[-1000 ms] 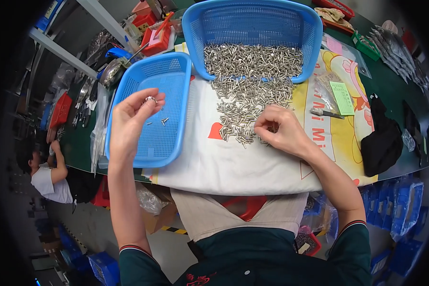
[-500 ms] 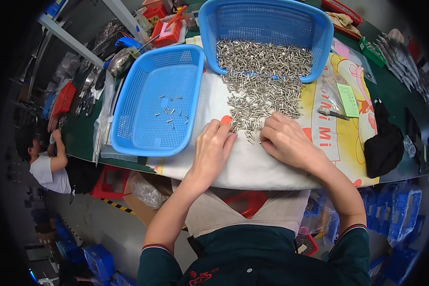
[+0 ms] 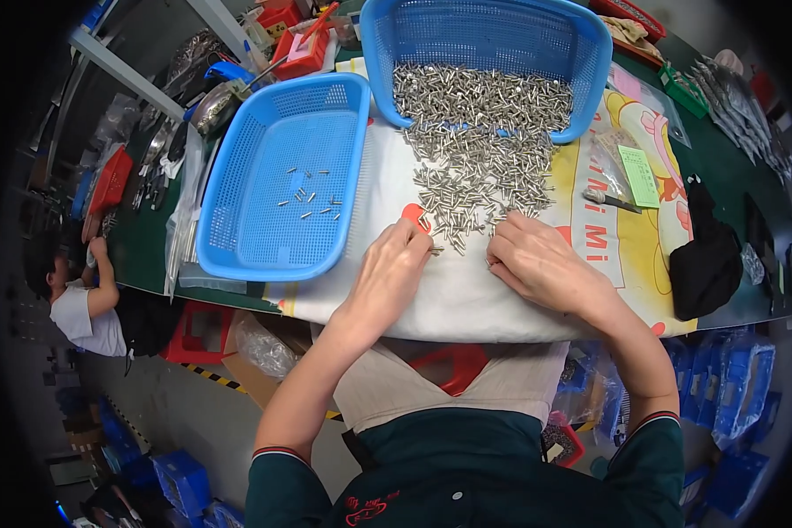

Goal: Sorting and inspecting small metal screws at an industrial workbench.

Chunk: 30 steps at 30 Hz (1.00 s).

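Counter (image 3: 730,176): dark green, spread with a pale printed cloth (image 3: 466,290) that carries the work.
Tilted basket (image 3: 493,44): large blue mesh basket at the far side, its open edge spilling small metal pins onto the cloth.
Flat basket (image 3: 238,220): second blue mesh basket to the person's left, holding only a scatter of sorted pins (image 3: 308,198).
Pin heap (image 3: 475,167): dense silver pile running from the tilted basket down to just in front of both hands.
Left hand (image 3: 387,273): palm down at the heap's near edge, fingers curled and pinched together; whether it grips a pin cannot be told.
Right hand (image 3: 541,260): palm down, fingers bent, tips touching pins at the heap's edge; no held pin shows.
Step in hand: judged to be picking pins out of the heap.
Next move calls for: a fine pinch on a few pins, then a carry leftward over the flat basket's rim.
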Motion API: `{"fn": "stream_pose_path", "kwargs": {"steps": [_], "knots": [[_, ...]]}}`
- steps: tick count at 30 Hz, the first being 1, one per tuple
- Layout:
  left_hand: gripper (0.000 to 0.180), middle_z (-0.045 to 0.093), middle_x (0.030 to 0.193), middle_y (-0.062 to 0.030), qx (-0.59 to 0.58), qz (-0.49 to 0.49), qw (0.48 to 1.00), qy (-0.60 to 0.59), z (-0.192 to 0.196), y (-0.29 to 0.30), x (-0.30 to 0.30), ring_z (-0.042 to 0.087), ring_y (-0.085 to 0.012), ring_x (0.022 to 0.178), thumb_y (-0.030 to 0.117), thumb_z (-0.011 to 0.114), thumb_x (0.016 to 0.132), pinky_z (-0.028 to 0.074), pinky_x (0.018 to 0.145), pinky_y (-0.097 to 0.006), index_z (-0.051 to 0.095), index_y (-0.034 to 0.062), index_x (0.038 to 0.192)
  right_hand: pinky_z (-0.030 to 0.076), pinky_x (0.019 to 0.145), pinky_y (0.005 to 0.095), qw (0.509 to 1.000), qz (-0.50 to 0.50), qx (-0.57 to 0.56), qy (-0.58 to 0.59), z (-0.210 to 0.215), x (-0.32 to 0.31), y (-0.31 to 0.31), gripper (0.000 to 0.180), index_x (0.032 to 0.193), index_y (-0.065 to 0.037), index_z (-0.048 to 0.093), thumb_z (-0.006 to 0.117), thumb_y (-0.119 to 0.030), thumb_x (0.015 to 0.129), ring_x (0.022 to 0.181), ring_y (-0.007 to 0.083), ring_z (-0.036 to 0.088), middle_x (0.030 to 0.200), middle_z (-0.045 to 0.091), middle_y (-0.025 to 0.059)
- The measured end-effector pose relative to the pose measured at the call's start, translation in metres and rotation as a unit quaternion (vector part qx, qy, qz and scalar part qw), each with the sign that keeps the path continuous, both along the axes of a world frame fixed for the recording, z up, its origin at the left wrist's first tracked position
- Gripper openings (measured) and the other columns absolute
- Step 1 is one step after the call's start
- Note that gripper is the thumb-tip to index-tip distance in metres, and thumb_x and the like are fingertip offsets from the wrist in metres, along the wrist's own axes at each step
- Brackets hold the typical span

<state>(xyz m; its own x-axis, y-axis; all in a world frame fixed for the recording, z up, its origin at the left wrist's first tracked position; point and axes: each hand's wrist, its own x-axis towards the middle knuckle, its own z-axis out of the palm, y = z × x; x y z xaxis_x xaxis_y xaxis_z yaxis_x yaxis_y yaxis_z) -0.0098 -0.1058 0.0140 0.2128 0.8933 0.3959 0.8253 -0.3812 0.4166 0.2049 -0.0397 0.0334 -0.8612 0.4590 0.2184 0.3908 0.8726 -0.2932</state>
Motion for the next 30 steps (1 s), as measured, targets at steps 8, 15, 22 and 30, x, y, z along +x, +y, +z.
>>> {"fn": "stream_pose_path", "kwargs": {"steps": [8, 15, 22, 30], "knots": [[0.012, 0.052, 0.076, -0.0134, 0.000, 0.023, 1.000, -0.016, 0.002, -0.004, 0.002, 0.055, -0.0323, 0.072, -0.005, 0.060, 0.073, 0.044, 0.061, -0.040, 0.051, -0.0021, 0.080, 0.044, 0.068, 0.0373, 0.997, -0.024, -0.034, 0.061, 0.011, 0.011, -0.010, 0.012, 0.073, 0.000, 0.052, 0.062, -0.007, 0.073, 0.078, 0.0286, 0.053, 0.075, 0.055, 0.0125], [0.011, 0.052, 0.074, -0.0135, 0.019, 0.024, 0.999, -0.027, 0.001, -0.007, 0.012, 0.055, -0.0328, 0.067, -0.005, 0.061, 0.073, 0.044, 0.059, -0.040, 0.054, -0.0011, 0.081, 0.043, 0.067, 0.0389, 0.995, -0.076, -0.055, 0.032, 0.007, 0.024, -0.010, 0.011, 0.080, -0.002, 0.053, 0.062, -0.006, 0.074, 0.078, 0.0296, 0.053, 0.077, 0.054, 0.0116], [0.006, 0.054, 0.074, -0.0138, 0.015, 0.011, 1.000, -0.016, 0.009, -0.008, 0.034, 0.056, -0.0321, 0.066, -0.002, 0.061, 0.075, 0.044, 0.057, -0.039, 0.057, 0.0004, 0.080, 0.046, 0.067, 0.0372, 0.999, -0.015, 0.014, 0.027, 0.001, 0.004, -0.006, 0.006, 0.073, 0.000, 0.056, 0.058, -0.006, 0.072, 0.079, 0.0280, 0.053, 0.076, 0.054, 0.0123], [0.006, 0.058, 0.071, -0.0180, -0.041, 0.046, 0.995, -0.085, -0.001, 0.002, 0.068, 0.058, -0.0352, 0.063, 0.000, 0.062, 0.074, 0.046, 0.057, -0.042, 0.057, -0.0036, 0.075, 0.047, 0.061, 0.0355, 0.995, -0.013, 0.085, -0.041, -0.003, 0.005, -0.008, 0.005, 0.071, -0.003, 0.055, 0.055, -0.006, 0.068, 0.076, 0.0251, 0.054, 0.074, 0.053, 0.0101]]}}
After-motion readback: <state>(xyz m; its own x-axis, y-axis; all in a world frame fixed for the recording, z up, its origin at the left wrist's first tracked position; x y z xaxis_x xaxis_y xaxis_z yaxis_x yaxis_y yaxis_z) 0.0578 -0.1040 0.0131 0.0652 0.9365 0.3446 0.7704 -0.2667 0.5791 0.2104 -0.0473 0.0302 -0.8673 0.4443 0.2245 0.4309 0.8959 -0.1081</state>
